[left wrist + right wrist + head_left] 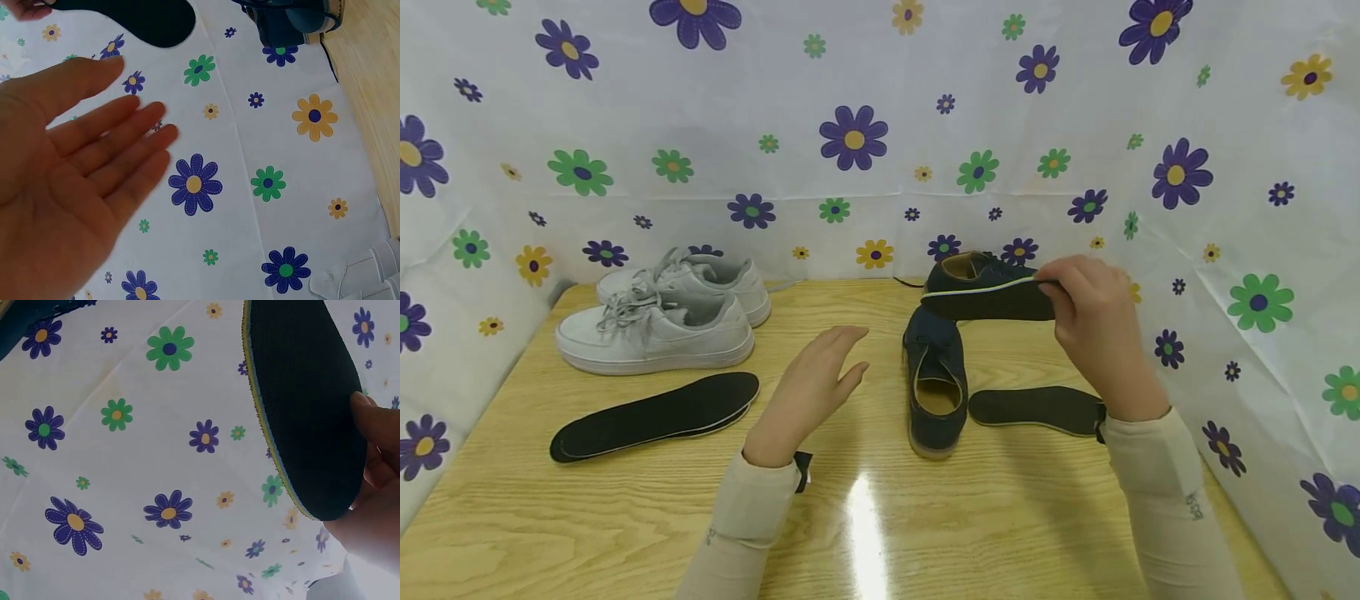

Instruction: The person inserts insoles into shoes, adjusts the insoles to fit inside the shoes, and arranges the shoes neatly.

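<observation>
My right hand [1093, 329] pinches one end of a black insole [992, 303], which is held up in the air before the farther dark blue shoe [958, 268]. The right wrist view shows the thumb on the dark face of this insole [306, 412] and its thin yellowish edge. My left hand [808, 387] hovers over the table with fingers extended, holding nothing; its palm [56, 181] shows in the left wrist view. Between the hands stands the nearer dark blue shoe [936, 350], its opening towards me. A second black insole [1033, 408] lies flat right of that shoe.
A pair of white sneakers [655, 333] stands at the back left of the wooden table [647, 517]. In front of them, black insoles [658, 415] lie stacked. A flower-patterned white cloth [790, 92] hangs behind and along both sides.
</observation>
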### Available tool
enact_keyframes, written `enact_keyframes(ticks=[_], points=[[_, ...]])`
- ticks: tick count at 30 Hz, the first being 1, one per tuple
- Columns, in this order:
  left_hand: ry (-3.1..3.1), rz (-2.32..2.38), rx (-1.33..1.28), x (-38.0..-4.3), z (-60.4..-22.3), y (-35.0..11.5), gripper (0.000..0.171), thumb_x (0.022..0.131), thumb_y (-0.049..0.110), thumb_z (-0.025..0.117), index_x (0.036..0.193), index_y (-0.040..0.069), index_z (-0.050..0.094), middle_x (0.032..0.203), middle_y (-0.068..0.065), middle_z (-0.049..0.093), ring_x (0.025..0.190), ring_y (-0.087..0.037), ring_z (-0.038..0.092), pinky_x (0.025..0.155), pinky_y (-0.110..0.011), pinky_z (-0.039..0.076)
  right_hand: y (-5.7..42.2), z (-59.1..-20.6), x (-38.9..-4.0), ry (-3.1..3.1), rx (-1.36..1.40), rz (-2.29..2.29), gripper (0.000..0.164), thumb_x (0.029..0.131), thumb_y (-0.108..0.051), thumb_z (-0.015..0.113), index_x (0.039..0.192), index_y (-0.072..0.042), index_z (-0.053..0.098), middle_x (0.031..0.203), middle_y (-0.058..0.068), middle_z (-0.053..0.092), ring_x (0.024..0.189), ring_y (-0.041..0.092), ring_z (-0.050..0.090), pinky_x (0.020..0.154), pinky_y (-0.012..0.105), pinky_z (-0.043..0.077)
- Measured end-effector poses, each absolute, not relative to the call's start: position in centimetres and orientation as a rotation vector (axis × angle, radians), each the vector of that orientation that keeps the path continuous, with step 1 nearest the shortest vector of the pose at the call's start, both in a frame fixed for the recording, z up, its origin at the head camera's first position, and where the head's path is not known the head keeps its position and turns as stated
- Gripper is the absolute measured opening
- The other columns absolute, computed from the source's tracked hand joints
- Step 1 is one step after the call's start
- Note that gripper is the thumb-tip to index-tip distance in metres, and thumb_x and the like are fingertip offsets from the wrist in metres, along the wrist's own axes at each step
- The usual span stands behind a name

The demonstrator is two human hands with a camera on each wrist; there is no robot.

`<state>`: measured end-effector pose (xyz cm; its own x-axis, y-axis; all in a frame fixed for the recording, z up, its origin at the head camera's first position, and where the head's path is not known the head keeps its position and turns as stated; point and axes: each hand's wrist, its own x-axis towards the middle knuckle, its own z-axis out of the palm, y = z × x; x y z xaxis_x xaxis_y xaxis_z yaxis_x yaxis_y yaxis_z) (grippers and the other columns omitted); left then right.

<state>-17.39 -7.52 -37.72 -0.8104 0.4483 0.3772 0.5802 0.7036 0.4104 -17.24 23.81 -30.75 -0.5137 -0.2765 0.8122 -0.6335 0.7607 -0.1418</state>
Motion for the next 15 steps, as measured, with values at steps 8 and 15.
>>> enact_keyframes(ticks=[8,15], points=[[-2.358,-0.795,-0.987,-17.4,-37.6,-7.0,0.042,0.087,0.005,0.070,0.127,0.001,0.057,0.122,-0.014,0.061,0.113,-0.028,0.058,0.094,-0.040,0.047,21.3,-30.6,-15.7,-2.048,0.738,0.524,0.013,0.083,0.010,0.066,0.092,0.001,0.067,0.088,0.013,0.066,0.081,0.032,0.059,0.073,0.045,0.037],[-2.236,-0.823,-0.983,-17.4,-37.6,-6.8,0.039,0.087,0.002,0.069,0.125,0.001,0.059,0.119,-0.013,0.061,0.110,-0.026,0.058,0.092,-0.037,0.049,19.3,-30.7,-14.7,-2.012,0.816,0.482,0.018,0.080,0.012,0.068,0.094,0.000,0.067,0.090,0.014,0.067,0.082,0.032,0.059,0.077,0.045,0.042]])
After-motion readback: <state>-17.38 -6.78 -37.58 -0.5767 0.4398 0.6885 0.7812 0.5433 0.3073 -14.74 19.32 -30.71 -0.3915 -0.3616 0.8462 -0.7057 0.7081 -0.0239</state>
